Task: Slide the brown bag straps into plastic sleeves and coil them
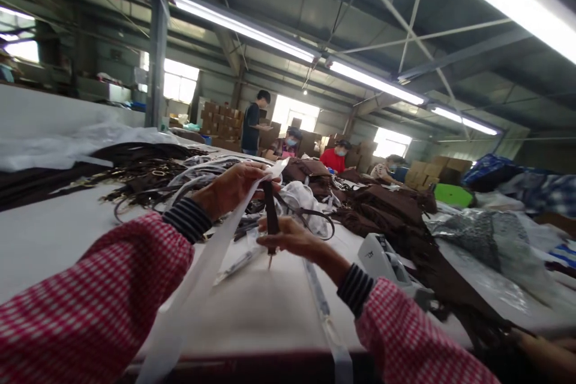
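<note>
Raised over the table, my left hand [238, 186] pinches the upper end of a dark brown strap [271, 207] together with a long white translucent strip [229, 234]. The strip hangs down toward the table's front edge. Lower down, the fingers of my right hand [292, 235] are closed around the same strap, near its bottom end, where a small metal piece [270, 261] sticks out. On the table below lies a strap wrapped in pale material [236, 267], and another wrapped strap [321, 300] runs over the front edge.
Piles of dark straps with metal fittings [153, 177] lie at the left. Brown fabric pieces [387, 210] spread across the right, beside a white tape dispenser [382, 258]. Clear plastic bags [486, 246] lie farther right. Several people work behind the table near stacked cartons [220, 123].
</note>
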### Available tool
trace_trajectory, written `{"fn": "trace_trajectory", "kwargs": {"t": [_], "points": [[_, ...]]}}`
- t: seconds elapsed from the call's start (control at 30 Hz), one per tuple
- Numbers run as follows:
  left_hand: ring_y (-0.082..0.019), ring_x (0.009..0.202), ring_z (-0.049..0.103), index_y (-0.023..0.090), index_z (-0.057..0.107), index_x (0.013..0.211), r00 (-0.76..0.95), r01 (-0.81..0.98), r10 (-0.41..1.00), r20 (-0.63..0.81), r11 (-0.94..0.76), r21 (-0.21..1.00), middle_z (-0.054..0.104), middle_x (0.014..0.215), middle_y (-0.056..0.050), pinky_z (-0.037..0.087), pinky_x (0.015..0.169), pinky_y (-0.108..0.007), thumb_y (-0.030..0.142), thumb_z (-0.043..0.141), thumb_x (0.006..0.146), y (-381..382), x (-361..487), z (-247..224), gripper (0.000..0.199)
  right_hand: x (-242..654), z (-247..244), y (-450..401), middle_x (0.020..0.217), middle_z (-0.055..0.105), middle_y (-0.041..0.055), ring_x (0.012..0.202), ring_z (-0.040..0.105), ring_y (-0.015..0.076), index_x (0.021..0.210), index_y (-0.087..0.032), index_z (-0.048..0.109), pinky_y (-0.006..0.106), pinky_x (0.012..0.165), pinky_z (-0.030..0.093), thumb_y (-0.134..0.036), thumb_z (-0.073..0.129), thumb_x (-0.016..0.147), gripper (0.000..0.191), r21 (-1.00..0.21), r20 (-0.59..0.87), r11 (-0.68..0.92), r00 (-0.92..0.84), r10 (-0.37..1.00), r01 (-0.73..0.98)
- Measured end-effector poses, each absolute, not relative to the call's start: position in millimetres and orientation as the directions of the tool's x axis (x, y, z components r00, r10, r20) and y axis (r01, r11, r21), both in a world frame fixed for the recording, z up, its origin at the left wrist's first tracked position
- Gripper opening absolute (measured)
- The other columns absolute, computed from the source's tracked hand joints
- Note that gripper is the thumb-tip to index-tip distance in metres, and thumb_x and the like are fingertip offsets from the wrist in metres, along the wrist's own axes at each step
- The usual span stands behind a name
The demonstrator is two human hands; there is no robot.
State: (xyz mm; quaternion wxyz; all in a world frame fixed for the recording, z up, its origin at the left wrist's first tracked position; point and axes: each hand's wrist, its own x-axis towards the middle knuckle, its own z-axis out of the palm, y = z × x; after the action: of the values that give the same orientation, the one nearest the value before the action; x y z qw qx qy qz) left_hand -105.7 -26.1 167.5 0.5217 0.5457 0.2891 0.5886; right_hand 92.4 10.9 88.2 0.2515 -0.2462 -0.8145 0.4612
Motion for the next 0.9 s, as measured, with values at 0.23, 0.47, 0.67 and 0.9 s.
{"fn": "trace_trajectory", "kwargs": {"t": [0.23,0.47,0.67,0.9], "points": [[-0.019,0.076,0.063,0.016,0.068,0.073,0.062,-0.030,0.970,0.234,-0.232,0.972,0.069,0.080,-0.003,0.047,0.068,-0.029,0.031,0.090,0.066,-50.5,-122.3,146.6,0.027,93.8,63.5,-13.3,0.071,0.075,0.0081,0.054,0.061,0.0131,0.084,-0.011,0.078,0.023,0.048,0.035,-0.061,0.066,0.089,0.052,-0.977,0.160,0.213,-0.732,0.663,-0.020],[-0.018,0.076,0.058,0.018,0.072,0.077,-0.036,0.172,0.976,0.217,-0.208,0.963,0.071,0.079,-0.001,0.041,0.073,-0.029,0.049,0.077,0.081,-130.6,-118.9,82.7,0.031,101.4,62.9,-42.2,0.066,0.066,0.0004,0.045,0.053,0.0092,0.097,-0.013,0.073,0.021,0.044,0.034,-0.062,0.079,0.079,0.052,-0.940,0.132,-0.096,-0.610,0.782,-0.328],[-0.016,0.071,0.053,0.015,0.071,0.079,-0.071,0.145,0.985,0.155,-0.144,0.979,0.065,0.073,0.000,0.040,0.067,-0.027,0.044,0.072,0.084,-170.0,-89.5,25.7,0.030,93.8,37.3,-102.1,0.058,0.045,-0.0085,0.044,0.025,0.0026,0.087,-0.015,0.066,0.019,0.041,0.013,-0.046,0.087,0.077,0.039,-0.968,0.041,-0.129,-0.643,0.765,-0.215],[-0.015,0.066,0.052,0.015,0.066,0.077,-0.073,0.156,0.994,0.080,-0.068,0.985,0.059,0.071,0.001,0.040,0.060,-0.024,0.040,0.070,0.085,-197.7,-85.3,-6.2,0.026,83.2,23.7,-126.1,0.046,0.035,-0.0097,0.043,0.023,0.0039,0.067,-0.013,0.064,0.022,0.043,0.016,-0.038,0.081,0.079,0.032,-0.977,0.044,-0.085,-0.575,0.817,-0.196]]}}
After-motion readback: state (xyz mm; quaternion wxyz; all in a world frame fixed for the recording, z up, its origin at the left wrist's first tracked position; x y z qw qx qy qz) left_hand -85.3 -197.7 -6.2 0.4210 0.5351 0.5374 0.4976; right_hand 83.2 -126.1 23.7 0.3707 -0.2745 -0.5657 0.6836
